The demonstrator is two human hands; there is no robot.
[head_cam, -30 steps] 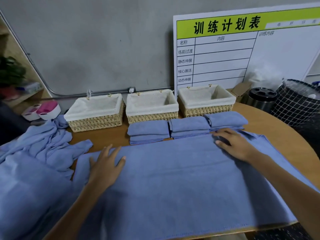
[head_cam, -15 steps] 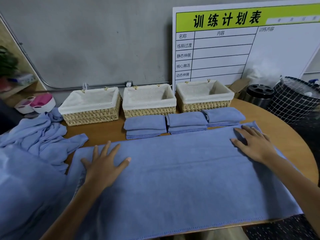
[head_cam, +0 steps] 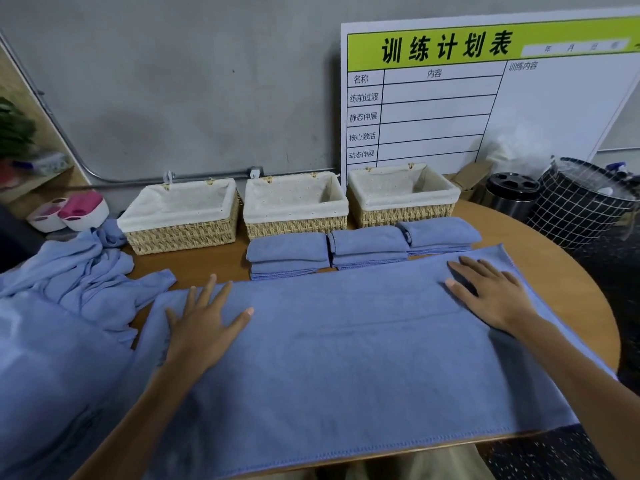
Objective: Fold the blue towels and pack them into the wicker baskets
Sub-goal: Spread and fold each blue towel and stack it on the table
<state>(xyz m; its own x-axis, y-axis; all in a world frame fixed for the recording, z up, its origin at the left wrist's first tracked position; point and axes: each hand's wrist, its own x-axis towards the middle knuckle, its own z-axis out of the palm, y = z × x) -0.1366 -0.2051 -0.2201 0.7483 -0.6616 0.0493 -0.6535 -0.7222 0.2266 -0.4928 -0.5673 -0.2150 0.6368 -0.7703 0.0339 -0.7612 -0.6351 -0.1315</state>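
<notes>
Three wicker baskets past the fingertips, left basket (head_cam: 180, 216), middle basket (head_cam: 294, 206) and right basket (head_cam: 401, 197), each with a white cloth liner and no towels inside. Three folded towels (head_cam: 367, 245) sit in a row just in front of them. The big blue towel (head_cam: 346, 358) lies flat under both palms; left hand (head_cam: 204, 327) and right hand (head_cam: 491, 296) press down with fingers spread. A loose towel pile (head_cam: 79, 282) sits left of the left fingers. Round wooden table (head_cam: 568, 271), grey wall, whiteboard (head_cam: 485, 95) behind.
</notes>
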